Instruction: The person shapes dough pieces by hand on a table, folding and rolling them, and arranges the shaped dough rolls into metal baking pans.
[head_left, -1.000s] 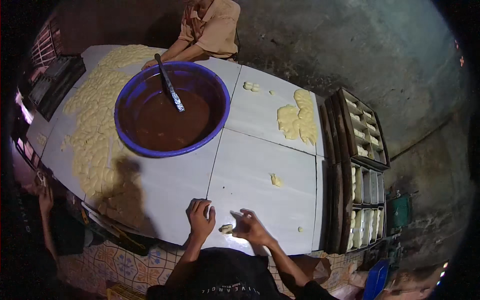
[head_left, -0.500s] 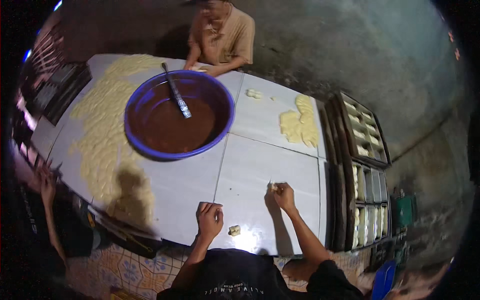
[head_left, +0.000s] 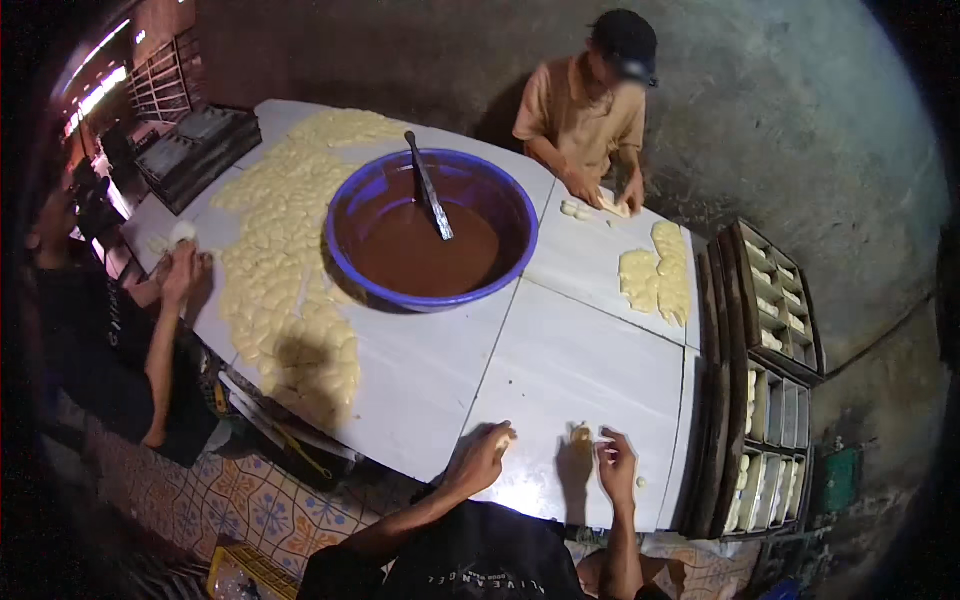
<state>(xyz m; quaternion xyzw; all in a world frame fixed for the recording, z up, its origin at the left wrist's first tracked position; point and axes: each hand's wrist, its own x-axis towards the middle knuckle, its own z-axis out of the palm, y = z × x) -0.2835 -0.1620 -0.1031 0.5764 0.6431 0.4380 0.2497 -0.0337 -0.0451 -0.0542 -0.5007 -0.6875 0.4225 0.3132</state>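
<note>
Two hands on white table [head_left: 560,370], left hand [head_left: 480,458] grip grasping dough piece [head_left: 503,441], right hand [head_left: 617,466] released

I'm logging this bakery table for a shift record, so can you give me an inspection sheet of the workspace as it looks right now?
Surface: white panelled table, bare in its near middle.
Job's things: small dough piece on the table between the hands; another bit at the left hand's fingertips.
Clutter: blue basin of brown filling with a utensil standing in it; dough pieces spread wide at left; smaller dough batch at right; loaf tins along the right edge.
Grippers: left hand pinching dough; right hand resting on the table, curled.
Cables: nothing seen.
Surroundings: two other people working at the table; patterned floor tiles.
</note>
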